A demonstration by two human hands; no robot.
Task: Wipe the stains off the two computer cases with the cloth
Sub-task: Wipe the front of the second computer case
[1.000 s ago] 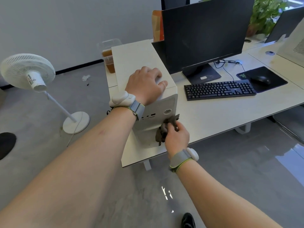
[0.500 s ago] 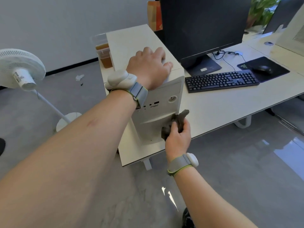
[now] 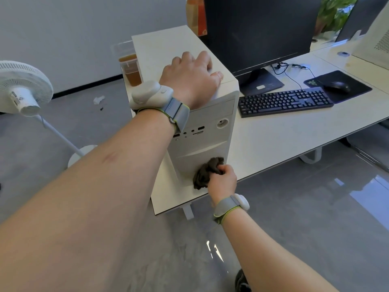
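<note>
Since the earlier frames we have seen the right hand (image 3: 222, 180) drop with the cloth (image 3: 205, 173) from just under the round power button to the very bottom of the computer case (image 3: 202, 142), while the left hand (image 3: 190, 79) has kept its place on top.

In the middle of the frame the left hand lies palm down on the top front edge of the case, fingers (image 3: 205, 60) spread and gently bent over the flat panel, the forearm running in from the lower left. A grey strap with a white device sits on that wrist. Lower, right of centre, the right hand has its fingers curled tight round the cloth, pressing the bunched wad against the lower front panel; its wrist carries a similar strap.

The cloth is dark brown, crumpled, and touches both the case front and the counter (image 3: 273, 142) surface. The case is a white tower standing upright at the near left corner of the counter, with ports and a round button across its front. We cannot make out any stains on it. A second pale case (image 3: 379, 36) shows partly at the upper right edge.
</note>
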